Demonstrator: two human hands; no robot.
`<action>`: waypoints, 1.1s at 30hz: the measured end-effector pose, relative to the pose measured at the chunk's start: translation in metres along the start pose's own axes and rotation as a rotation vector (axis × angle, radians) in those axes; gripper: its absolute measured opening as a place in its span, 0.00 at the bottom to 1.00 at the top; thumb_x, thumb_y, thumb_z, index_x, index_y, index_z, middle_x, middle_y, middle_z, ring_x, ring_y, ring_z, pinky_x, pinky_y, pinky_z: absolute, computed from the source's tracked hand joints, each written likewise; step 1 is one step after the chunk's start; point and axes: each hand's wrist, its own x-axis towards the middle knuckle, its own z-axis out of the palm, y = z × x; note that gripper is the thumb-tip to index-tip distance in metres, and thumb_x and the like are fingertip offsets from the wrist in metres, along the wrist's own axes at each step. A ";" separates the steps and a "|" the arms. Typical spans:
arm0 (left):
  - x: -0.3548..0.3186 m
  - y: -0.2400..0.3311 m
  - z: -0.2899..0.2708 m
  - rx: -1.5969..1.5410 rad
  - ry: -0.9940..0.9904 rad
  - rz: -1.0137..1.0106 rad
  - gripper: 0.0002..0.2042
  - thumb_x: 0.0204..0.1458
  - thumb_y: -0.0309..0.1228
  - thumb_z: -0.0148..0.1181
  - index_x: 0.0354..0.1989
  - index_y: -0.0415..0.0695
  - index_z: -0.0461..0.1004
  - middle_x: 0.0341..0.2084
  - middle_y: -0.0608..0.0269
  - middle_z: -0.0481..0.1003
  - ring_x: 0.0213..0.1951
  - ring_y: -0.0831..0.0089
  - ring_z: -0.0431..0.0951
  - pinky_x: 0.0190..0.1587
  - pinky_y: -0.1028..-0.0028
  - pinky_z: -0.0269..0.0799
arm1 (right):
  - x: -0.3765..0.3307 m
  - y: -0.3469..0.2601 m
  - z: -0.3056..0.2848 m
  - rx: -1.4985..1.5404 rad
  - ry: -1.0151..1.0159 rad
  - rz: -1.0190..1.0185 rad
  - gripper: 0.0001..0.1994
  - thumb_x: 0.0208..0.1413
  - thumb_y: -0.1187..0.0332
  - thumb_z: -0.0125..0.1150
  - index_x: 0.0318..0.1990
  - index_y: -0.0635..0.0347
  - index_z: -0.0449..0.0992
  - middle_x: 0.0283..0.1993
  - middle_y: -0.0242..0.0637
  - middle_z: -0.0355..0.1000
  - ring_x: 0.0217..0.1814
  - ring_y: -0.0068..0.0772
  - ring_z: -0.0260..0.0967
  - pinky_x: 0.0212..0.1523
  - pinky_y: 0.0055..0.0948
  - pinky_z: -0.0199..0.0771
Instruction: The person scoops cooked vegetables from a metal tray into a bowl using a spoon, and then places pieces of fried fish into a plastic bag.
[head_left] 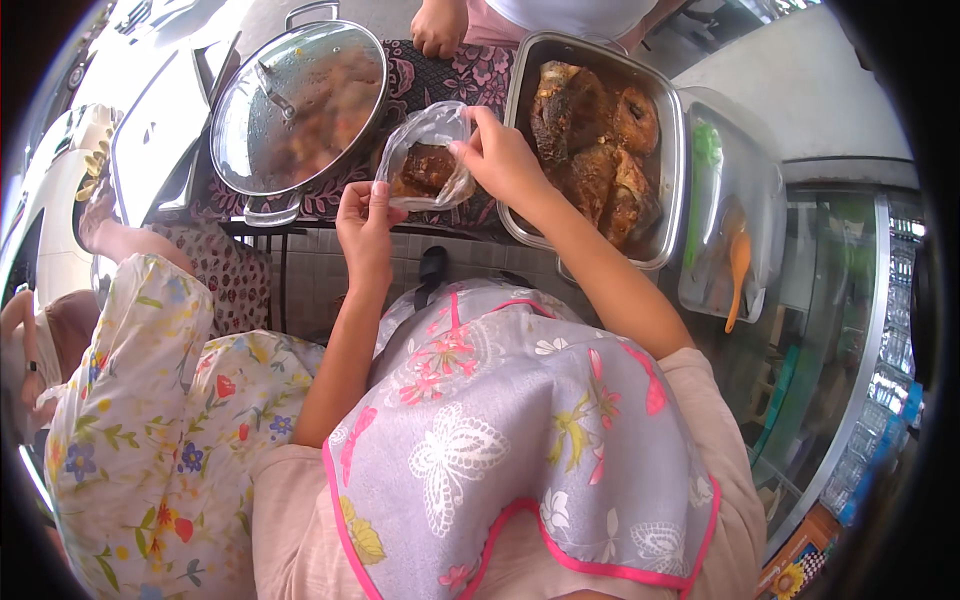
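Note:
A clear plastic bag [462, 190] with a brown piece of cooked food [428, 167] in dark sauce hangs between my hands over the table's near edge. My left hand [366, 215] pinches its lower left side between thumb and fingers. At the upper right, my right hand [500, 160] grips the bag's rim, which stands open. Just right of that hand is a deep metal tray [676, 170] holding several large pieces of cooked fish [600, 165] in brown sauce. Left of the bag sits a wide metal pan with a fogged glass lid [335, 75].
A dark floral cloth [482, 72] covers the table. Right of the tray stands a clear plastic container [765, 190] with an orange spoon [738, 275]. Across the table is another person's closed hand [440, 28]. Someone in a flowered garment [150, 400] stands close on my left. A glass case [830, 330] is at right.

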 end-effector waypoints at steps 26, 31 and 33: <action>0.034 0.091 0.029 0.273 -0.248 0.421 0.08 0.44 0.27 0.60 0.31 0.36 0.73 0.27 0.63 0.73 0.35 0.79 0.71 0.39 0.78 0.65 | 0.039 -0.073 -0.017 -0.141 -0.048 -0.395 0.11 0.38 0.68 0.62 0.25 0.65 0.68 0.25 0.42 0.70 0.31 0.43 0.69 0.33 0.36 0.69; 0.045 0.060 0.028 0.052 -0.347 0.702 0.35 0.37 0.37 0.67 0.55 0.41 0.58 0.51 0.51 0.61 0.56 0.66 0.58 0.57 0.68 0.50 | 0.050 -0.084 -0.041 0.121 -0.307 -0.170 0.10 0.40 0.68 0.61 0.24 0.64 0.68 0.22 0.35 0.68 0.25 0.30 0.66 0.28 0.27 0.66; 0.049 0.034 0.034 -0.008 -0.501 0.586 0.58 0.26 0.46 0.71 0.62 0.43 0.35 0.55 0.47 0.53 0.58 0.58 0.54 0.59 0.62 0.47 | 0.055 -0.087 -0.045 0.201 -0.341 -0.142 0.10 0.42 0.68 0.60 0.23 0.64 0.66 0.21 0.28 0.65 0.25 0.17 0.60 0.27 0.20 0.62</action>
